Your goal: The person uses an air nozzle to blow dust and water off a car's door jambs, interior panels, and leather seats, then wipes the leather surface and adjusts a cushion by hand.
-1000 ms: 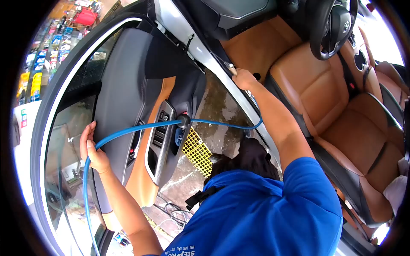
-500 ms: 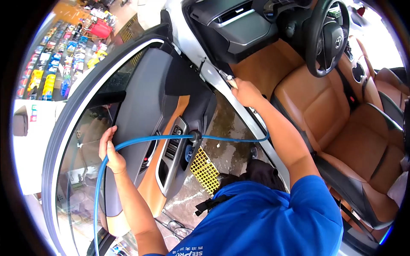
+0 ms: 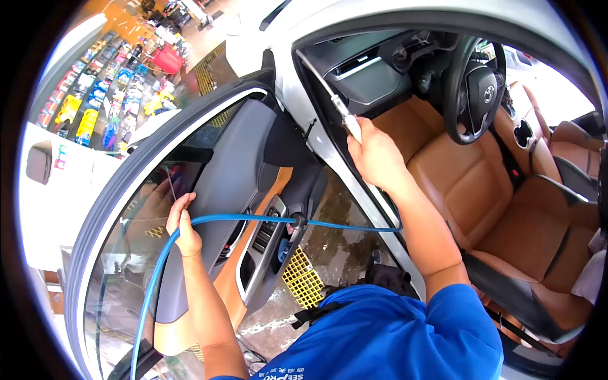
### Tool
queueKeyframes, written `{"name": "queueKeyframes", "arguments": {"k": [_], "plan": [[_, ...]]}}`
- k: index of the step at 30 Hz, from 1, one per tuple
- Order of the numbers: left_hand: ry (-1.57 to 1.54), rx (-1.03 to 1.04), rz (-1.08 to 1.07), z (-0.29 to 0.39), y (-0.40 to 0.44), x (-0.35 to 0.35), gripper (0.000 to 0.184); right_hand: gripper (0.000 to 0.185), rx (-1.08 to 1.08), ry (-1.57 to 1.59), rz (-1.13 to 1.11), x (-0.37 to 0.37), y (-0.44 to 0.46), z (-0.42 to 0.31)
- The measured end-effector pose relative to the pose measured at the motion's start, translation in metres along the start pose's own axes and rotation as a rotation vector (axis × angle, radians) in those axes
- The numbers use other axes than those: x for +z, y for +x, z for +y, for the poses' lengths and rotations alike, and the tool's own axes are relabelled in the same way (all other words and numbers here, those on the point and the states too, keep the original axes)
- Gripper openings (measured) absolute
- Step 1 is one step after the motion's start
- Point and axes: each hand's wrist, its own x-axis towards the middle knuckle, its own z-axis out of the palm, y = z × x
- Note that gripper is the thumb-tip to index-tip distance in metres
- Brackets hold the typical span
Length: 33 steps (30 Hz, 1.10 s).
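My right hand (image 3: pixel 379 152) is closed around an air blow gun (image 3: pixel 344 114), silver and pale, with a long thin nozzle. The nozzle points up and left along the front door pillar beside the dashboard. My left hand (image 3: pixel 185 229) is by the door window, fingers stretched upward, with a blue hose (image 3: pixel 253 217) hooked and bent between thumb and palm. From there the hose crosses the open car door (image 3: pixel 221 152), passes a round black piece (image 3: pixel 298 220), and goes out of sight behind my right forearm.
Brown leather seats (image 3: pixel 468 177) and the steering wheel (image 3: pixel 474 88) are on the right. A yellow grating (image 3: pixel 303 278) lies on the wet floor between door and sill. Shelves with many coloured items (image 3: pixel 95 95) stand at the upper left, near a white car.
My right hand has risen from low on the door frame, and the blow gun's long nozzle now shows against the pillar. My left hand still supports the hose; the view has shifted.
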Motion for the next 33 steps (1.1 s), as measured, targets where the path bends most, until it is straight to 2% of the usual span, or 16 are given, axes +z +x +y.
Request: {"name": "queueKeyframes", "arguments": {"k": [2,4,5,11,13,15,17,19,20,23,25,26,27,29,32,33], "plan": [[0.001,-0.018,0.0,0.006,-0.003,-0.001,0.038,0.027,-0.006,-0.032,-0.02,-0.002,0.004,-0.003],[0.001,-0.003,-0.003,0.001,-0.006,-0.004,0.038,0.027,0.001,-0.07,-0.187,-0.011,0.005,-0.007],[0.0,0.011,-0.003,-0.001,-0.004,-0.004,0.038,0.031,-0.028,-0.052,-0.193,-0.018,-0.001,-0.01],[-0.043,-0.006,0.028,0.0,-0.007,-0.005,0.04,0.045,-0.011,0.2,-0.134,-0.092,-0.098,-0.011],[-0.049,0.012,0.018,0.002,-0.005,-0.005,0.039,0.049,-0.051,0.119,-0.064,-0.108,-0.133,0.005],[-0.058,0.014,0.026,0.004,-0.004,-0.002,0.036,0.05,-0.052,0.185,0.093,-0.118,-0.158,0.013],[-0.078,0.001,0.053,0.006,-0.004,-0.001,0.036,0.048,-0.021,0.224,0.126,-0.118,-0.163,0.014],[-0.101,0.008,0.05,0.002,-0.004,0.0,0.036,0.046,0.022,0.16,0.126,-0.12,-0.151,-0.007],[-0.107,0.003,0.054,0.002,-0.005,-0.001,0.036,0.044,0.129,0.114,0.03,-0.118,-0.14,-0.017],[-0.115,0.012,0.042,-0.004,-0.006,-0.002,0.036,0.042,0.164,0.079,0.005,-0.095,-0.107,-0.03],[-0.109,0.015,0.026,-0.003,-0.006,-0.004,0.036,0.043,0.055,0.088,-0.106,-0.082,-0.086,-0.034],[-0.111,0.01,0.03,-0.001,-0.005,-0.003,0.036,0.042,0.045,0.035,-0.23,-0.077,-0.075,-0.035],[-0.114,0.004,0.034,0.0,-0.005,-0.003,0.037,0.043,0.004,0.028,-0.222,-0.067,-0.068,-0.031],[-0.1,0.0,0.031,-0.003,-0.005,-0.003,0.038,0.042,0.023,0.068,-0.024,-0.046,-0.055,-0.03],[-0.078,-0.018,0.036,-0.004,-0.008,-0.003,0.039,0.039,0.013,-0.035,-0.277,-0.026,-0.028,-0.016],[-0.074,-0.017,0.039,-0.004,-0.006,-0.002,0.039,0.039,0.021,-0.031,-0.278,-0.017,-0.022,-0.015]]}}
